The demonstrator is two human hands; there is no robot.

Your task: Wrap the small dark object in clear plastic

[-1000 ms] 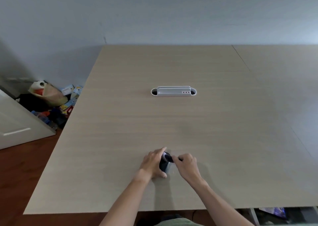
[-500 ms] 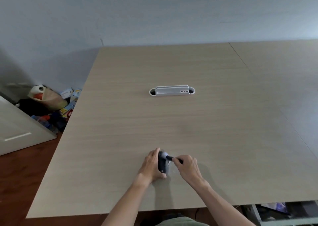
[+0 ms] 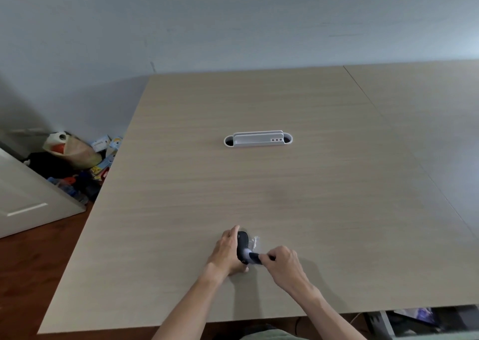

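Observation:
A small dark oval object (image 3: pixel 242 244) stands on its edge on the wooden table (image 3: pixel 259 192), near the front. My left hand (image 3: pixel 226 253) cups it from the left and holds it upright. My right hand (image 3: pixel 283 262) pinches a dark strip-like end (image 3: pixel 255 258) at the object's lower right side. A crumpled bit of clear plastic (image 3: pixel 255 241) shows just right of the object, between my two hands. How far the plastic covers the object cannot be told.
A white cable grommet (image 3: pixel 258 139) is set into the table's middle, well beyond my hands. A pile of bags and boxes (image 3: pixel 75 158) lies on the floor to the left, beside a white door (image 3: pixel 23 202). A second tabletop (image 3: pixel 427 111) adjoins on the right.
The dark object has turned more upright in my left hand. My right hand slid lower and rightward along it, and a bit of clear plastic now shows beside it.

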